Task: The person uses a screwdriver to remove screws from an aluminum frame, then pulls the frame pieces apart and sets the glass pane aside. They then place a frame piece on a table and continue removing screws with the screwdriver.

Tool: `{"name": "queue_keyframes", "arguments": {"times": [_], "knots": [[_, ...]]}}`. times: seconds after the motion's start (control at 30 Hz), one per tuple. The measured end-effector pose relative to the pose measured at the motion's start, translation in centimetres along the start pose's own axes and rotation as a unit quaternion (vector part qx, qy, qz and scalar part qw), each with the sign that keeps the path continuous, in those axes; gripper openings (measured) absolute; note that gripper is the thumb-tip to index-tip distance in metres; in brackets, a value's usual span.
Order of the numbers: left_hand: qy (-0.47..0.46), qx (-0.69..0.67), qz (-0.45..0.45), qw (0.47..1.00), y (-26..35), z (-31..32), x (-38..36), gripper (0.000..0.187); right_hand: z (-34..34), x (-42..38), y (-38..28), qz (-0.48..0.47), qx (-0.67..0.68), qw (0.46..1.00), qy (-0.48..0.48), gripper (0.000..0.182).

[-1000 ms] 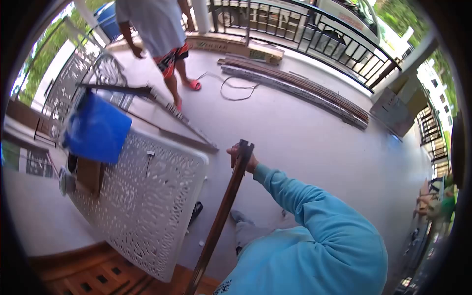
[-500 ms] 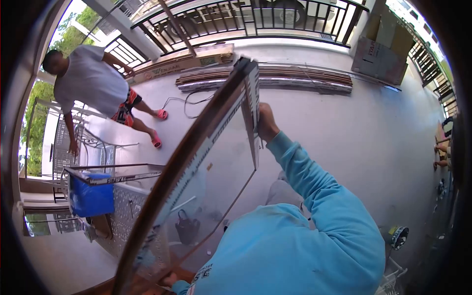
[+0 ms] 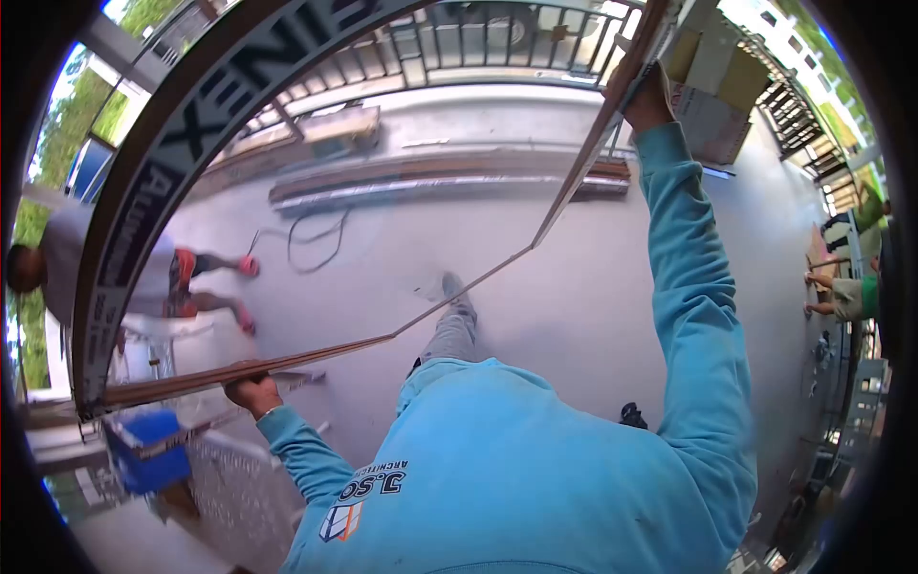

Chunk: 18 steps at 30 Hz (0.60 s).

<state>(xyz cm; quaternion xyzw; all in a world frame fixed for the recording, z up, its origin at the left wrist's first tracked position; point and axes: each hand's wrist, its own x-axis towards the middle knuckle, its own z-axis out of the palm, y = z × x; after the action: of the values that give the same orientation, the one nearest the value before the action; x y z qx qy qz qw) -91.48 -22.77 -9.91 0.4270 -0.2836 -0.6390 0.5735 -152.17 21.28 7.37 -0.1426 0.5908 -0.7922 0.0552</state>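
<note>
A large brown-framed panel (image 3: pixel 182 143) is raised in front of me, with printed protective tape along its frame. I can see through its middle, which looks like glass. My left hand (image 3: pixel 252 392) is closed around the lower frame member at the left. At the upper right, my right hand (image 3: pixel 648 99) grips the opposite side member, arm stretched out. Fingers of both hands are partly hidden by the frame. The top of the panel runs past the image edge.
A person in a light shirt (image 3: pixel 57 253) stands at the left behind the frame. Long brown bars (image 3: pixel 449 179) lie on the floor (image 3: pixel 564 316) by the railing (image 3: pixel 411 57). A cardboard box (image 3: pixel 703 129) stands at the right; a blue container (image 3: pixel 148 454) is lower left. Other people (image 3: pixel 851 292) are far right.
The panel has swung from upright and edge-on to spread broadly across my view, higher up. My right hand has moved up and right, my left hand up and left. One foot now shows ahead.
</note>
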Motion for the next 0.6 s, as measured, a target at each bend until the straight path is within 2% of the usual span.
{"name": "queue_keyframes", "arguments": {"times": [0.07, 0.1, 0.13, 0.17, 0.2, 0.23, 0.27, 0.3, 0.37, 0.43, 0.47, 0.5, 0.57, 0.6], "knots": [[-0.068, 0.006, -0.012, 0.998, -3.1, 7.5, 2.0, 0.005, -2.0, 2.8, -1.2, -0.049, -0.032, 0.998, -0.004, 0.042], [-0.051, 0.003, 0.016, 0.999, -3.4, 14.1, -1.7, 0.006, -4.0, 4.2, -1.6, -0.059, -0.051, 0.997, -0.003, 0.041], [-0.075, -0.024, -0.012, 0.997, -5.0, 16.2, -0.6, 0.006, -4.8, 5.8, -2.3, -0.024, 0.049, 0.998, 0.038, 0.035], [-0.099, -0.046, -0.038, 0.993, -6.3, 18.1, 1.3, 0.007, -5.9, 7.3, -3.0, -0.037, 0.033, 0.997, 0.062, 0.032], [-0.242, -0.054, -0.058, 0.967, -9.4, 19.1, 6.6, 0.008, -6.6, 8.5, -3.8, -0.049, 0.018, 0.995, 0.086, 0.031], [-0.139, -0.088, -0.048, 0.985, -10.6, 23.2, 5.6, 0.011, -7.7, 9.9, -3.8, -0.049, 0.001, 0.993, 0.111, 0.030], [-0.149, -0.086, -0.085, 0.981, -12.1, 26.3, 6.9, 0.012, -10.3, 12.8, -3.4, -0.029, 0.054, 0.993, 0.101, 0.032], [-0.157, -0.090, -0.116, 0.977, -13.3, 29.4, 8.2, 0.013, -11.6, 14.6, -3.8, -0.039, 0.031, 0.991, 0.124, 0.034], [-0.224, -0.077, -0.070, 0.969, -15.0, 36.3, 8.1, 0.010, -13.3, 18.3, -4.4, -0.057, -0.007, 0.987, 0.148, 0.036], [-0.147, -0.066, -0.046, 0.986, -14.4, 45.8, 2.1, 0.013, -14.5, 21.1, -4.9, -0.057, 0.022, 0.984, 0.170, 0.035], [-0.170, -0.069, -0.053, 0.982, -16.0, 48.2, 3.5, 0.012, -15.2, 22.5, -5.1, -0.058, 0.036, 0.981, 0.181, 0.034], [-0.188, -0.069, -0.059, 0.978, -18.0, 49.7, 5.2, 0.012, -17.7, 24.8, -4.2, -0.058, 0.072, 0.983, 0.160, 0.032], [-0.239, -0.105, -0.063, 0.963, -21.7, 53.5, 7.8, 0.011, -22.8, 29.7, -2.2, -0.080, 0.046, 0.991, 0.101, 0.038], [-0.240, -0.071, -0.032, 0.968, -22.4, 56.1, 7.6, 0.011, -24.4, 31.9, -1.1, -0.077, 0.066, 0.990, 0.096, 0.038]]}}
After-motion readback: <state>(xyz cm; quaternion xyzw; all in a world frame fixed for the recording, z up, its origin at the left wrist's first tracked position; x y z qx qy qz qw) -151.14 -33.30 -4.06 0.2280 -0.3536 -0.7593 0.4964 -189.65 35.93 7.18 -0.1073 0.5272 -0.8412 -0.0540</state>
